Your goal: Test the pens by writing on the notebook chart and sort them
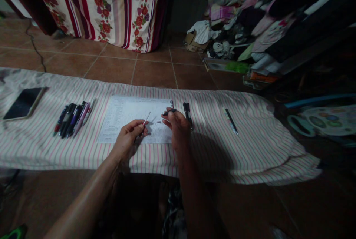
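My left hand (132, 130) pinches a thin pale pen refill (146, 119) with a dark upper end, tilted up over the paper. In my right hand (178, 124), thumb and fingers are closed on a short black pen barrel (169, 112), held nearly level. Both hands are above a printed sheet (116, 120) on a spiral-bound pad. On that sheet, between the hands, lies a small dark cone-shaped piece (158, 122). Just right of my right hand are two black pens (187, 112), partly hidden by it.
A striped cloth (211, 150) covers the low surface. Several pens (72, 119) lie bunched left of the pad, beyond them a phone (24, 102). Another dark pen (231, 121) lies at right. A flowered curtain (116, 5) and piled clothes (236, 20) stand behind.
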Demonstrator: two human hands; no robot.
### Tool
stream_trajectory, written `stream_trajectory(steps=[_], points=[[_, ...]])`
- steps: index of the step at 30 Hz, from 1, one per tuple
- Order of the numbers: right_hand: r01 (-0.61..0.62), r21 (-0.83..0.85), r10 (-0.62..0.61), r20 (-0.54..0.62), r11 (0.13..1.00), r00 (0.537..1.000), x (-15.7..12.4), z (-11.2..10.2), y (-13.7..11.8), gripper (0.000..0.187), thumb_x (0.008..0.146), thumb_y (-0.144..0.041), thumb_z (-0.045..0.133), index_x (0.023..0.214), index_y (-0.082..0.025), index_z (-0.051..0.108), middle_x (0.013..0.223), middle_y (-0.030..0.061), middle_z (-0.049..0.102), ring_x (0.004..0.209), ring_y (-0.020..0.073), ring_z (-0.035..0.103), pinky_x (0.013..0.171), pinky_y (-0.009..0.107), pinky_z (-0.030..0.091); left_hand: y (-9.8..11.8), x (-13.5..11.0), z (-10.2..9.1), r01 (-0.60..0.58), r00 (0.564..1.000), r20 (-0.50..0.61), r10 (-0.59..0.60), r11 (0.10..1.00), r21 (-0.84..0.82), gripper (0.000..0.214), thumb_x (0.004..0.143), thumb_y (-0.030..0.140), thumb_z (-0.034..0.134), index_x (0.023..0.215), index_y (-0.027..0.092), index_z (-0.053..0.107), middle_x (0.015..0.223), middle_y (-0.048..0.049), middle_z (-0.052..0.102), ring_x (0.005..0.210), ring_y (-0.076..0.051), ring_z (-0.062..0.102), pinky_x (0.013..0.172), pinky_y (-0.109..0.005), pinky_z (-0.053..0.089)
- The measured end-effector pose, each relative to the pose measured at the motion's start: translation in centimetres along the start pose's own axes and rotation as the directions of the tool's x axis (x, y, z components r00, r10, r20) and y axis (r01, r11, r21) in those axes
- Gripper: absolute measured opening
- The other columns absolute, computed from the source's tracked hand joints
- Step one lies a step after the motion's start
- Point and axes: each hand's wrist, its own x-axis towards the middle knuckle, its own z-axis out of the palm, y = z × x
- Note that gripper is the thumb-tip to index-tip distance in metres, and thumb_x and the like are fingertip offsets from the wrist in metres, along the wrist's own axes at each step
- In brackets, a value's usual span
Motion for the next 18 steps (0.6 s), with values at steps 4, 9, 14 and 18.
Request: stream_trajectory(steps=[4, 9, 14, 18], points=[[-0.013, 0.043, 0.010, 0.073, 0.999, 0.997, -0.5, 0.6, -0.2, 0.030, 0.072, -0.040, 0.062, 0.091, -0.017, 0.064, 0.078, 0.0027, 0.066, 0.075, 0.0157, 0.066, 0.067, 0.029, 0.055, -0.6, -0.3, 0.6, 0.017, 0.999, 0.049, -0.018, 0.999, 0.036, 0.027, 0.065, 0.032, 0.069, 0.084, 0.013, 0.064, 0.058, -0.0001, 0.060, 0.055, -0.008, 0.052, 0.054, -0.020, 0.039], [-0.024, 0.055, 0.020, 0.074, 0.998, 0.997, -0.5, 0.6, -0.4, 0.030, 0.071, -0.041, 0.063, 0.088, -0.017, 0.064, 0.079, 0.0025, 0.066, 0.075, 0.0173, 0.067, 0.067, 0.031, 0.056, -0.7, -0.5, 1.0, 0.015, 1.000, 0.023, -0.017, 0.997, 0.077, 0.030, 0.065, 0.036, 0.069, 0.084, 0.013, 0.065, 0.058, -0.0002, 0.060, 0.055, -0.009, 0.052, 0.054, -0.021, 0.039], [-0.021, 0.055, 0.016, 0.091, 0.998, 0.996, -0.5, 0.6, -0.3, 0.033, 0.070, -0.043, 0.064, 0.089, -0.017, 0.064, 0.077, 0.0024, 0.066, 0.075, 0.0174, 0.067, 0.066, 0.030, 0.057, -0.9, -0.4, 1.0, 0.016, 0.999, 0.026, -0.018, 0.996, 0.091, 0.031, 0.064, 0.037, 0.069, 0.084, 0.014, 0.064, 0.061, -0.0007, 0.061, 0.055, -0.009, 0.052, 0.055, -0.021, 0.040], [-0.004, 0.018, 0.002, 0.101, 1.000, 0.995, -0.6, 0.6, -0.2, 0.031, 0.070, -0.042, 0.063, 0.089, -0.017, 0.064, 0.075, 0.0023, 0.067, 0.073, 0.0166, 0.067, 0.065, 0.031, 0.057, -1.2, -0.3, 0.8, -0.017, 0.999, 0.040, 0.013, 0.993, 0.118, 0.031, 0.064, 0.037, 0.068, 0.083, 0.014, 0.064, 0.060, -0.0005, 0.060, 0.055, -0.010, 0.052, 0.056, -0.022, 0.040]])
